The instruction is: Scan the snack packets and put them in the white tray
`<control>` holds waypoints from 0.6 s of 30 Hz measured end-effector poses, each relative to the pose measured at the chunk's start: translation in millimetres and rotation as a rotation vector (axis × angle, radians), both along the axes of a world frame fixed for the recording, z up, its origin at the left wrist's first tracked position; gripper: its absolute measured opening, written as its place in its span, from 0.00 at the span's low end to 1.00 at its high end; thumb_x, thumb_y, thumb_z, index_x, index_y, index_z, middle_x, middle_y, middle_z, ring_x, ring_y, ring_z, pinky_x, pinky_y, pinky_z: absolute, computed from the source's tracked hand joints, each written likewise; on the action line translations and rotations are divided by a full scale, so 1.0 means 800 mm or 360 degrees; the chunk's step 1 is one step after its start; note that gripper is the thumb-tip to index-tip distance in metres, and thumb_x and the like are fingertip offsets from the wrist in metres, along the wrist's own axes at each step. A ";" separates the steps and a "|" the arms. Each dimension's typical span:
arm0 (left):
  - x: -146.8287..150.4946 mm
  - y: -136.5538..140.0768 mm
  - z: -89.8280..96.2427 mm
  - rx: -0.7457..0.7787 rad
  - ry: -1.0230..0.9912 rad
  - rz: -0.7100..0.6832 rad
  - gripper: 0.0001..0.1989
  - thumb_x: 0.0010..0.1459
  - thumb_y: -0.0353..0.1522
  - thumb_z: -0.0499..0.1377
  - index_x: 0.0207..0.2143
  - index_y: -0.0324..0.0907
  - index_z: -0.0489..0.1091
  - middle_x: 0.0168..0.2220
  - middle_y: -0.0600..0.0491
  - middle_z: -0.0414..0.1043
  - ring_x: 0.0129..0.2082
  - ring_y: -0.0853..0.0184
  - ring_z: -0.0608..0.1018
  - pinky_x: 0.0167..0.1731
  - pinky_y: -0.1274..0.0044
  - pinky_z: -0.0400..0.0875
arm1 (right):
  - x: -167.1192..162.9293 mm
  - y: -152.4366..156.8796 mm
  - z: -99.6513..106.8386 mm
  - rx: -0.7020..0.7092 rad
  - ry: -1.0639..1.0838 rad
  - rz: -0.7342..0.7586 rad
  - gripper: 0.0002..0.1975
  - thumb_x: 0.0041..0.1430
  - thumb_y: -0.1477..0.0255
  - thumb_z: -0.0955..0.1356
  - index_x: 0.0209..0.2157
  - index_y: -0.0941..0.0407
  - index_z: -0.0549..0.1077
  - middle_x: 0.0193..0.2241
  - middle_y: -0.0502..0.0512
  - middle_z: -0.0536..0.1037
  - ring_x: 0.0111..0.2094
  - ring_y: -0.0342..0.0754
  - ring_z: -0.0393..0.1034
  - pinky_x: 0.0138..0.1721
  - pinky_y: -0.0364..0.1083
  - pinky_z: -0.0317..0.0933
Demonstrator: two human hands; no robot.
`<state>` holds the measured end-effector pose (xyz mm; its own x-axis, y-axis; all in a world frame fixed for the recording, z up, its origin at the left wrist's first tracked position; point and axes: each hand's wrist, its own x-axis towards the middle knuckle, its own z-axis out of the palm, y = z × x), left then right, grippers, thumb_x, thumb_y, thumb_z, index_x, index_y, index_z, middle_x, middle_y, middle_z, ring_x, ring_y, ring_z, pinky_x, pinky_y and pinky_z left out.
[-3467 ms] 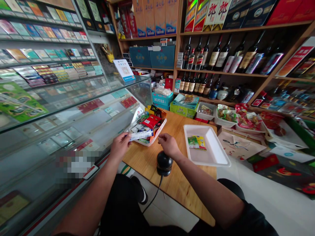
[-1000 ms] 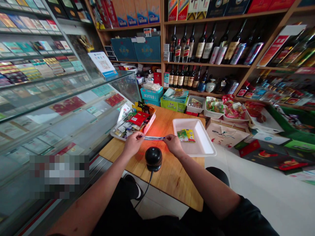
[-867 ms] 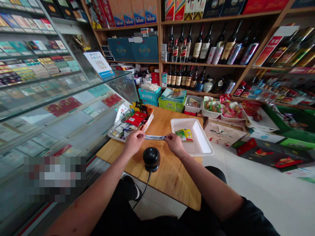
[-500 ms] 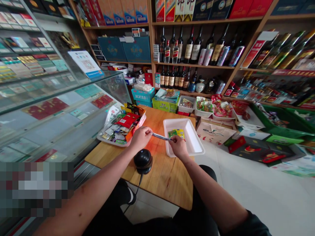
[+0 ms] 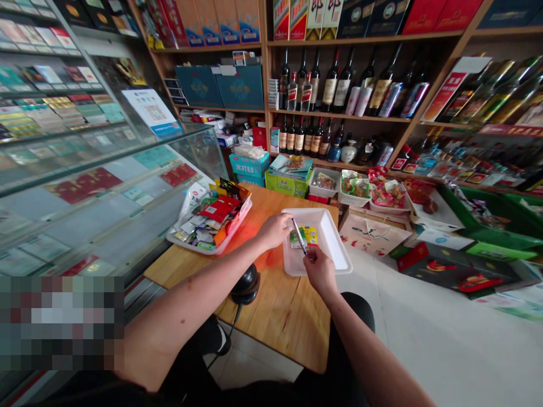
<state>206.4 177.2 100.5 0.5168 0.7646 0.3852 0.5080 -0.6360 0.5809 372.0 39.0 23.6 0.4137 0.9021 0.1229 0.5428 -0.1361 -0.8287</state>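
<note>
Currently, a slim packet [image 5: 299, 236] is held slantwise, nearly edge-on, above the white tray [image 5: 337, 251]. Far end is pinched in the grip of the left hand [image 5: 275, 229], near end in that of the right hand [image 5: 320, 268]. Green and yellow sachets [image 5: 311, 233] are seen in the tray. On the worktop [image 5: 292, 316], the black domed device [image 5: 245, 281] (cabled) is partly covered by the left forearm [image 5: 212, 280].

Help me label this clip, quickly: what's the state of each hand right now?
Left hand: closed, pinching the far end of the slim packet.
Right hand: closed, holding the slim packet's near end.
</note>
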 end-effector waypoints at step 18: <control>-0.205 -0.035 -0.016 0.0469 -0.0115 0.0992 0.21 0.62 0.35 0.60 0.57 0.41 0.69 0.56 0.40 0.73 0.59 0.49 0.71 0.63 0.61 0.60 | -0.034 0.013 -0.005 -0.0005 0.0103 0.0144 0.11 0.57 0.65 0.66 0.36 0.55 0.77 0.34 0.54 0.82 0.37 0.50 0.76 0.42 0.47 0.65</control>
<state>42.6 149.5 87.5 -0.0195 0.7687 0.6394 0.7964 -0.3747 0.4747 344.6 49.6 19.3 0.3377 0.9364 0.0955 0.4984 -0.0918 -0.8620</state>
